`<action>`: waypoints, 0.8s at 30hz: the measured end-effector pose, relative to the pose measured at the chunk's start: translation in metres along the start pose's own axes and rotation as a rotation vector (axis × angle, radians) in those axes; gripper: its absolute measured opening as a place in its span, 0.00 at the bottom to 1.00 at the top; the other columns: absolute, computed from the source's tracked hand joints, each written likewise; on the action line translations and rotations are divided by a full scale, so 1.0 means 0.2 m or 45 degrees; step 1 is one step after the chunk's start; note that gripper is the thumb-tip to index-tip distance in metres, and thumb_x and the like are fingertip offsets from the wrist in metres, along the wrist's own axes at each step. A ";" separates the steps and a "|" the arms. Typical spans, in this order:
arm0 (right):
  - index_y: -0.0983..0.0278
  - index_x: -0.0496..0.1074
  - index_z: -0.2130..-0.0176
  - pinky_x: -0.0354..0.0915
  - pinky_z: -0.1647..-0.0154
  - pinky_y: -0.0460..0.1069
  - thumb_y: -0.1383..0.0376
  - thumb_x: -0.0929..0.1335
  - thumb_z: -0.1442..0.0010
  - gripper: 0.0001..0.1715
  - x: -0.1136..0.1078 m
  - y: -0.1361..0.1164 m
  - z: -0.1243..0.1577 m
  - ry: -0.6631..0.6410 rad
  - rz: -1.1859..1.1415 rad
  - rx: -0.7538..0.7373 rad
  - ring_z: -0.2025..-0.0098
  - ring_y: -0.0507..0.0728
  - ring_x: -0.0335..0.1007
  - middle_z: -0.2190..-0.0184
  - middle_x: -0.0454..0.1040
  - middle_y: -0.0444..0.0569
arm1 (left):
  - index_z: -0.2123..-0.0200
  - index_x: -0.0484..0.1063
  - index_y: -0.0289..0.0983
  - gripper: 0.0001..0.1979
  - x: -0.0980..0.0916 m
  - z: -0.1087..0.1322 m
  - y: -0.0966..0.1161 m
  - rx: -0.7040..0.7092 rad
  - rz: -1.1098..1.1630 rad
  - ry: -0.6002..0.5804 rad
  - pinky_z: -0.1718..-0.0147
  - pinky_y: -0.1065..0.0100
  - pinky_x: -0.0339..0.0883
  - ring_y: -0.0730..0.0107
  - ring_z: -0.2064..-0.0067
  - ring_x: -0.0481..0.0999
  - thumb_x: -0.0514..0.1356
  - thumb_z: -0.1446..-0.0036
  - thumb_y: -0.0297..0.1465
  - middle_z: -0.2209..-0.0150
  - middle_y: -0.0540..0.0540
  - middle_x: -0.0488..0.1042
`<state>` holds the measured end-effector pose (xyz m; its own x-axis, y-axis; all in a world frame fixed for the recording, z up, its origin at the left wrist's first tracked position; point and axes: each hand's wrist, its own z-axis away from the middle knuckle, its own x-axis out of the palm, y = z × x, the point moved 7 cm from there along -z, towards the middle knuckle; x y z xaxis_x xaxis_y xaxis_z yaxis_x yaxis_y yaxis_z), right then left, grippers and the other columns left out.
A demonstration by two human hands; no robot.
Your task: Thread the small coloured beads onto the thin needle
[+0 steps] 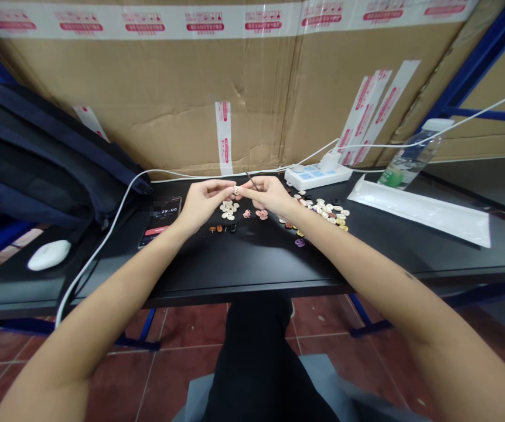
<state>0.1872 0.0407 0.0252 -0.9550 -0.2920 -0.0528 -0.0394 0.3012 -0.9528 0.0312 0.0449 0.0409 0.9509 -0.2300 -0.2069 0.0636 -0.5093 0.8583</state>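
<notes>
A small cream piece with holes, much like a button, is pinched between the fingertips of both my hands. My left hand closes on its left side, and my right hand on its right. A thin dark stick also sticks up from the fingers of my right hand; its kind is unclear. Below my hands lie a cluster of cream pieces, a few pink pieces, and a short row of brown and black pieces. Partly behind my right forearm spreads a mixed pile of pieces, with a purple piece near it.
On the black table stand a white power strip, a water bottle and a long white packet. At left are a phone, a white mouse-like case, a dark backpack and a white cable. Cardboard rises behind.
</notes>
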 end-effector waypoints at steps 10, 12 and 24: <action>0.64 0.77 0.62 0.52 0.89 0.42 0.57 0.75 0.39 0.13 0.01 0.06 0.01 0.010 0.006 0.156 0.88 0.46 0.51 0.89 0.60 0.35 | 0.62 0.76 0.34 0.15 0.01 0.01 0.02 0.252 -0.276 0.004 0.62 0.66 0.79 0.69 0.65 0.81 0.72 0.47 0.37 0.63 0.43 0.81; 0.65 0.77 0.63 0.52 0.89 0.42 0.57 0.75 0.39 0.13 0.01 0.07 0.01 0.006 0.010 0.159 0.88 0.46 0.51 0.89 0.60 0.35 | 0.60 0.78 0.33 0.15 0.01 0.01 0.04 0.278 -0.342 0.014 0.58 0.64 0.79 0.67 0.63 0.81 0.71 0.46 0.37 0.62 0.42 0.82; 0.66 0.77 0.64 0.53 0.87 0.42 0.61 0.75 0.38 0.10 0.01 0.06 0.02 0.004 0.058 0.188 0.87 0.45 0.52 0.89 0.60 0.36 | 0.61 0.80 0.32 0.16 0.01 0.01 0.03 0.223 -0.328 -0.061 0.58 0.62 0.81 0.66 0.66 0.83 0.72 0.48 0.38 0.65 0.42 0.83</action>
<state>0.1857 0.0400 0.0119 -0.9558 -0.2777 -0.0964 0.0476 0.1775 -0.9830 0.0329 0.0393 0.0451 0.8946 -0.1116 -0.4328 0.2437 -0.6898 0.6817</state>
